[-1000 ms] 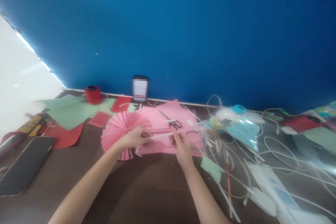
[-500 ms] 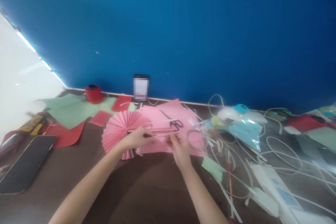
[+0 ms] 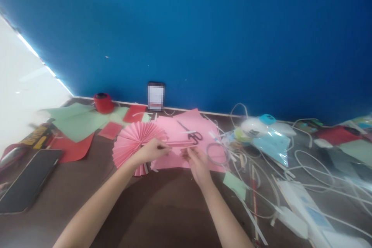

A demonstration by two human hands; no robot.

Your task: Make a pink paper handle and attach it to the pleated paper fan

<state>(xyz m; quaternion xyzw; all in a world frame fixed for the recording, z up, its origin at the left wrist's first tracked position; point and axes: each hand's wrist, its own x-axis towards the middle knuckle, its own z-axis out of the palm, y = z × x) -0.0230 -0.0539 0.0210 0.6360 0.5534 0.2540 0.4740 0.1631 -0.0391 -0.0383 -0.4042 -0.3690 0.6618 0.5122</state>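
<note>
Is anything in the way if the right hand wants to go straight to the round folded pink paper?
Yes, the left hand is in the way. It is between the right hand and the pink pleated paper, covering part of the paper's right side in this view.

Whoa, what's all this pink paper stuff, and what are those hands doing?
A person is working with bare hands above some pink sheets on a dark table. The left hand and right hand are close together, fingertips pinched; they may hold a thin strip, but it's too blurry to be sure. A round, pleated pink paper fan lies by the left hand. Black scissors rest on the sheets, just beyond the right hand.
</note>
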